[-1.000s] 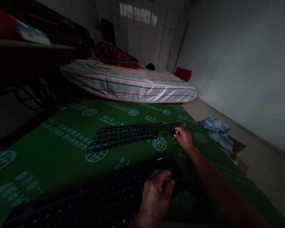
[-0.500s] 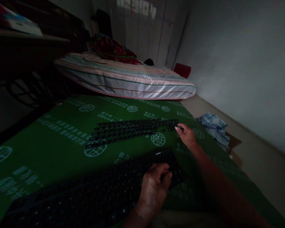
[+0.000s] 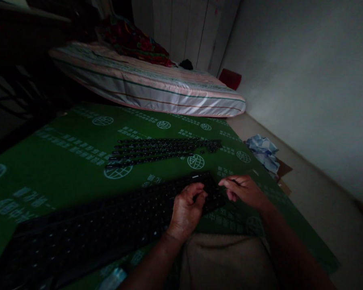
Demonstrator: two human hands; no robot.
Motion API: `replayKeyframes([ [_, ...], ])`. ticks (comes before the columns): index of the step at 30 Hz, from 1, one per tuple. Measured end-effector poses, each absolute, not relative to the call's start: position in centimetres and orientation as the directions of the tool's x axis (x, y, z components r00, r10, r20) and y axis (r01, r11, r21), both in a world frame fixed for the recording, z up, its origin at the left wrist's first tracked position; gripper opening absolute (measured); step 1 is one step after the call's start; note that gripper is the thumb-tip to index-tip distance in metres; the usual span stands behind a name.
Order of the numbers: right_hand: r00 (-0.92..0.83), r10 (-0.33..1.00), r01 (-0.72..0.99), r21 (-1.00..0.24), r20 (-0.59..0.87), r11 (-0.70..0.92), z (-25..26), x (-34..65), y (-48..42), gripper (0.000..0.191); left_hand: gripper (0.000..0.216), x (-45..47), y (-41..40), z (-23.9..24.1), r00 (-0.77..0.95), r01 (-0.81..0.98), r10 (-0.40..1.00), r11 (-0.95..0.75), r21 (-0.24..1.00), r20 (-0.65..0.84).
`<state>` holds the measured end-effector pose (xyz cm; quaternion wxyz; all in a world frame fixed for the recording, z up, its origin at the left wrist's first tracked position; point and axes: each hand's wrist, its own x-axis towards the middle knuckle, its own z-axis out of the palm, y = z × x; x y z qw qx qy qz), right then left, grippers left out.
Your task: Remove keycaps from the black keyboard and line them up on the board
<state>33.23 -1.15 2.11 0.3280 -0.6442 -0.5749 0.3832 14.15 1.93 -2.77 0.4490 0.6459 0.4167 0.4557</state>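
Note:
A long black keyboard (image 3: pixel 109 225) lies slantwise on a green table (image 3: pixel 63 181), tipped with its right end farther off. Over its right part rests my left hand (image 3: pixel 187 205), thumb and fingers curled together; whether anything is between them I cannot make out. Just beyond the right end, my right hand (image 3: pixel 242 191) is closed in a pinch, and anything within it is hidden. Farther back, black keycaps (image 3: pixel 151 154) lie in several long rows, with a looser cluster of keycaps (image 3: pixel 213 146) at their right end.
Behind the table stands a bed (image 3: pixel 157 94) with a striped cover and a red patterned cloth (image 3: pixel 136 44). Crumpled bluish material (image 3: pixel 263 151) lies on the floor at right, by a pale wall (image 3: pixel 305 80). A bluish, shiny item (image 3: pixel 115 278) shows at the near edge.
My right hand has come back from the keycap cluster to the right end of the keyboard. My left hand stays over the keyboard. The view has tilted downward a little.

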Motion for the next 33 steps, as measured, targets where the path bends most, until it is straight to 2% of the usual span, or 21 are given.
replayKeyframes([
  [5, -0.060, 0.991, 0.501, -0.863, -0.117, -0.071, 2.2, 32.4, -1.6, 0.034, 0.019, 14.3, 2.1, -2.9, 0.264, 0.109, 0.940, -0.251, 0.962, 0.215],
  [9, -0.053, 0.990, 0.544, -0.835, -0.130, -0.081, 2.1, 32.0, -1.2, 0.039, 0.019, 14.3, 2.0, -3.1, 0.278, 0.102, 0.936, -0.252, 0.962, 0.215],
  [13, -0.072, 0.990, 0.654, -0.755, -0.119, -0.043, 2.5, 31.4, -0.9, 0.041, 0.019, 14.2, 1.9, -3.2, 0.269, 0.130, 0.937, -0.265, 0.956, 0.223],
  [17, -0.076, 0.987, 0.673, -0.737, -0.140, -0.053, 2.7, 30.9, -0.6, 0.036, 0.019, 14.2, 2.0, -3.4, 0.280, 0.156, 0.931, -0.286, 0.945, 0.235],
  [23, -0.111, 0.992, 0.718, -0.696, -0.066, 0.034, 2.2, 30.1, -0.2, 0.036, 0.018, 14.3, 2.0, -3.5, 0.284, 0.174, 0.925, -0.310, 0.935, 0.254],
  [29, -0.026, 0.998, 0.675, -0.737, -0.060, -0.027, 1.3, 30.0, 0.1, 0.034, 0.018, 14.3, 2.0, -3.4, 0.297, 0.185, 0.918, -0.325, 0.927, 0.263],
  [33, 0.101, 0.991, 0.590, -0.797, -0.085, -0.129, 0.8, 29.8, 0.0, 0.024, 0.017, 14.3, 2.1, -3.5, 0.297, 0.203, 0.913, -0.346, 0.916, 0.279],
])
